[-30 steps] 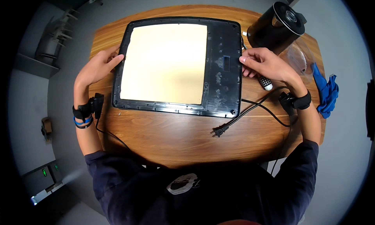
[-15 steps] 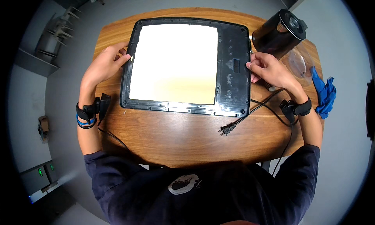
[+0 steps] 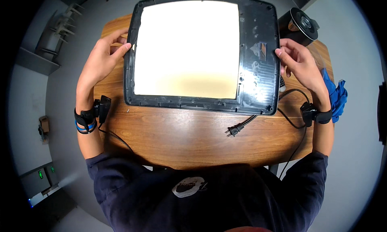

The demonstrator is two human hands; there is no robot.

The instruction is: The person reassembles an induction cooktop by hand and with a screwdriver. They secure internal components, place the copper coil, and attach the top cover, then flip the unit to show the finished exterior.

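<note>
Between my two hands is a wide black plastic panel [image 3: 260,79] with rounded corners, a ribbed rim and a small rectangular window at its right part. A large, brightly lit white sheet [image 3: 185,50] fills most of its face. My left hand [image 3: 105,59] pinches the left edge, thumb on the near face and fingers behind. At the right edge, my right hand [image 3: 297,62] grips it in the same way, fingers partly hidden behind. The panel appears lifted off the wooden table [image 3: 181,139].
A black cylindrical container [image 3: 300,26] stands at the far right, partly behind the panel. Below it hangs a blue cloth [image 3: 338,93] at the table's right edge. A black power cord with a two-pin plug [image 3: 234,130] lies on the table. Wrist-strap cables run down beside both forearms.
Both hands have raised the panel closer to me and slightly away; it looks larger and covers part of the container. The right hand moved outward to the right.
</note>
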